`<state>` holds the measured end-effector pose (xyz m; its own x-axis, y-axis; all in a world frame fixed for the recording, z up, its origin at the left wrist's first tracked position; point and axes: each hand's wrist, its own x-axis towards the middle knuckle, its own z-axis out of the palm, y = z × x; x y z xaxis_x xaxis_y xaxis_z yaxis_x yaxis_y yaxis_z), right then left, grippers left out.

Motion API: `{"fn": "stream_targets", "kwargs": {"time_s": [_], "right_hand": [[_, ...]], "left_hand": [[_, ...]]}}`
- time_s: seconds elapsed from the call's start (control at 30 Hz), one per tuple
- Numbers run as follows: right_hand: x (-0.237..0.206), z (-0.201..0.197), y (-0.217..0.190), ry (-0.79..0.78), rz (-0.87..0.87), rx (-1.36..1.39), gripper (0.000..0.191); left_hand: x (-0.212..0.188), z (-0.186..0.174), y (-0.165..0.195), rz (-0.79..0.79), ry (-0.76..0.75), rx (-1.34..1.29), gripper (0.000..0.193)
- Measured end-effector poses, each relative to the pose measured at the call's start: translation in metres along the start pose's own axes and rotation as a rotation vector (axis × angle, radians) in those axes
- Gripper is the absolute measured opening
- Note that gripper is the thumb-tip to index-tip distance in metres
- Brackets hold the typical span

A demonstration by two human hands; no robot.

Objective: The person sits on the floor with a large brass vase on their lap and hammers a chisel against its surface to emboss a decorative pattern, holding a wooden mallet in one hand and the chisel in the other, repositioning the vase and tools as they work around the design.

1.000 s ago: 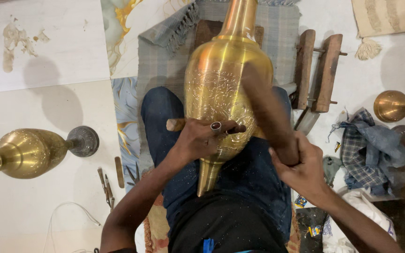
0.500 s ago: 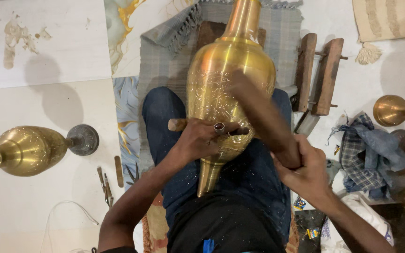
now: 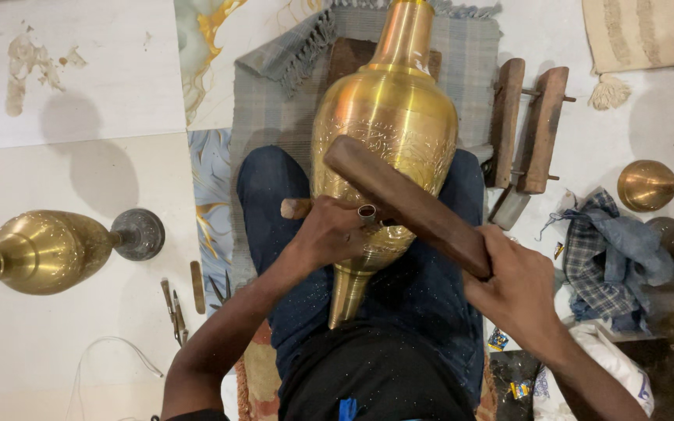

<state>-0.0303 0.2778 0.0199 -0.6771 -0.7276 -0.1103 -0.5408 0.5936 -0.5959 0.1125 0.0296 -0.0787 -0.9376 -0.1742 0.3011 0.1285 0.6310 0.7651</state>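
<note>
Since the earlier frames the wooden mallet (image 3: 407, 204) has swung: its head was further right and lower, across the vase's right flank; now it lies diagonally over the belly, head end near the upper left, above the chisel. Right hand (image 3: 518, 290) sits slightly lower and further right. Left hand (image 3: 335, 232) and vase barely shifted; brass pieces at the sides unchanged.

Head view: large brass vase (image 3: 388, 132) lies lengthwise across the person's lap, neck pointing away over a grey fringed mat (image 3: 274, 101), narrow foot toward the body. Left-hand grip pressed together around a short wood-handled chisel (image 3: 299, 208), metal tip held against the lower belly of the vase. Right-hand grip wrapped tight on the mallet's handle end.

Handling, as a judgement: vase looks heavy-ish, rigid, hollow sheet metal; polished and rounded, so slippery and prone to roll; engraved skin could dent or scratch. Best held at the neck or the narrow foot, or cradled under the belly. Mallet is stiff, solid wood, held at the far end for swing.

Around: another brass vase (image 3: 40, 249) lying on the floor at left, small tools (image 3: 175, 310) beside it, wooden clamp (image 3: 526, 129) right of the vase, checked cloth (image 3: 610, 249), more brass pieces (image 3: 653, 185) at the right edge.
</note>
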Motion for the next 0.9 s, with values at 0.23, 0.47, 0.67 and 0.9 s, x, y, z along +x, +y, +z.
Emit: {"fn": "stream_targets", "kwargs": {"time_s": [0.23, 0.47, 0.67, 0.9], "right_hand": [[0.003, -0.008, -0.010, -0.179, 0.003, -0.236, 0.036], [0.002, 0.001, -0.007, -0.035, -0.024, 0.111, 0.036], [0.008, 0.004, -0.012, 0.035, 0.012, 0.073, 0.039], [-0.004, 0.034, 0.022, -0.108, 0.114, 0.342, 0.030]], "left_hand": [[0.004, -0.012, 0.012, 0.045, 0.054, -0.122, 0.052], [-0.001, 0.001, -0.002, 0.013, -0.003, 0.068, 0.032], [-0.002, -0.006, -0.005, 0.086, 0.033, -0.162, 0.059], [-0.004, 0.003, 0.005, -0.136, 0.233, -0.542, 0.049]]}}
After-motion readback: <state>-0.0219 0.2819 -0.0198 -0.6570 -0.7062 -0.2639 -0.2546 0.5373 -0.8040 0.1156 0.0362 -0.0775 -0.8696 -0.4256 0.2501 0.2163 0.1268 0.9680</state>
